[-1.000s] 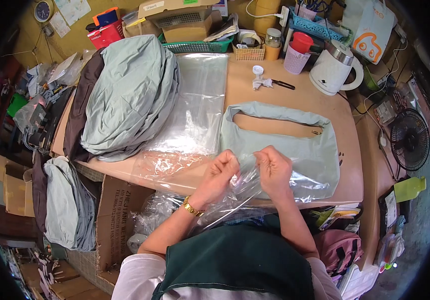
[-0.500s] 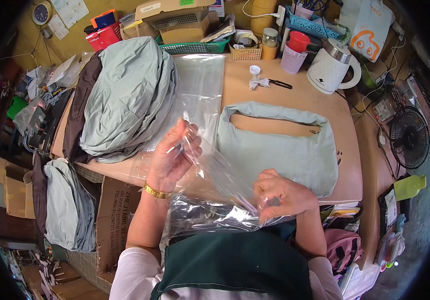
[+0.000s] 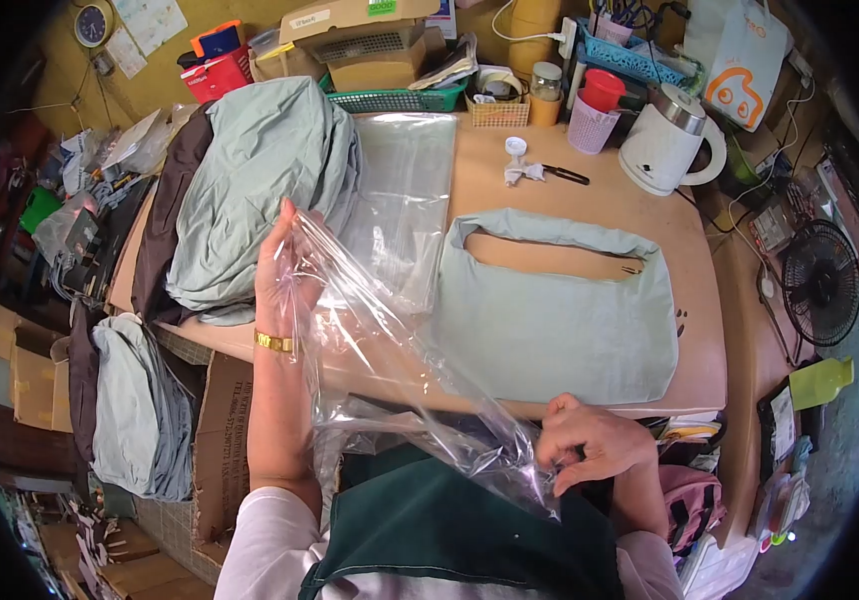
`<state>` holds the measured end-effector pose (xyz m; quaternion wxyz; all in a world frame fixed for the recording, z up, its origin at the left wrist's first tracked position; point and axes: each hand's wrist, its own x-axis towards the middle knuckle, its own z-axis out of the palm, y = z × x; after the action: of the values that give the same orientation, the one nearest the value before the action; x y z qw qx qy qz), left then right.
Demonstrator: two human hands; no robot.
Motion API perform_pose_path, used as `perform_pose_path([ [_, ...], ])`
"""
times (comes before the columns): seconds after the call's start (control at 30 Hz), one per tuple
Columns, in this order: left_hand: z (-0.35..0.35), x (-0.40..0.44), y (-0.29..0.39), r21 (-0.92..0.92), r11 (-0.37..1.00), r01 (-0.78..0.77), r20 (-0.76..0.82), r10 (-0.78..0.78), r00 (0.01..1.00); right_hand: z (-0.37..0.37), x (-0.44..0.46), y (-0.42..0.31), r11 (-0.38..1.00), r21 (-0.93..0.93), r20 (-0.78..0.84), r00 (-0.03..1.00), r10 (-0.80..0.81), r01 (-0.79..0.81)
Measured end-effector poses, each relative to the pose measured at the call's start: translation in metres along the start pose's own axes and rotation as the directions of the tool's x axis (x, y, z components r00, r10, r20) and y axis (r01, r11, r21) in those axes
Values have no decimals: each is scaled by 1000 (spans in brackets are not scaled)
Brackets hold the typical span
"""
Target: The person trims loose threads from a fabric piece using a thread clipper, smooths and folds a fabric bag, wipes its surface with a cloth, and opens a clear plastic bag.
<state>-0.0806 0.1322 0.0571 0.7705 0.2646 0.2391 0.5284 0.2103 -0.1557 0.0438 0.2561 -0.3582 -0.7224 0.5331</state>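
A clear plastic bag (image 3: 410,350) is stretched on a slant between my two hands, above the table's front edge and my dark green apron. My left hand (image 3: 290,265), with a gold watch on the wrist, is raised and closed on the bag's upper end. Lower and to the right, my right hand (image 3: 595,445) pinches the other end. Just beyond my right hand, a pale green folded fabric piece (image 3: 560,345) lies flat, with a long opening near its far edge. More clear plastic bags (image 3: 405,170) lie flat beyond my left hand.
A heap of pale green fabric (image 3: 260,190) sits at the table's left. Along the back are a white kettle (image 3: 662,140), a pink cup (image 3: 591,125), a green basket (image 3: 400,100) and a black-handled tool (image 3: 565,174). A black fan (image 3: 822,280) stands at right.
My left hand has moved up and left, my right hand slightly right and down. The plastic bag is now pulled out longer between them.
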Motion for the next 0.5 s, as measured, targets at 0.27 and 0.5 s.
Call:
perform_pose_path([
  [0.27,-18,-1,-5,-267,902,340,400,-217,891,-12,-40,5,700,272,-832,527,-175,661],
  [0.5,8,-28,-2,387,918,-85,248,-15,969,-17,-17,0,940,-94,-130,940,315,-328],
])
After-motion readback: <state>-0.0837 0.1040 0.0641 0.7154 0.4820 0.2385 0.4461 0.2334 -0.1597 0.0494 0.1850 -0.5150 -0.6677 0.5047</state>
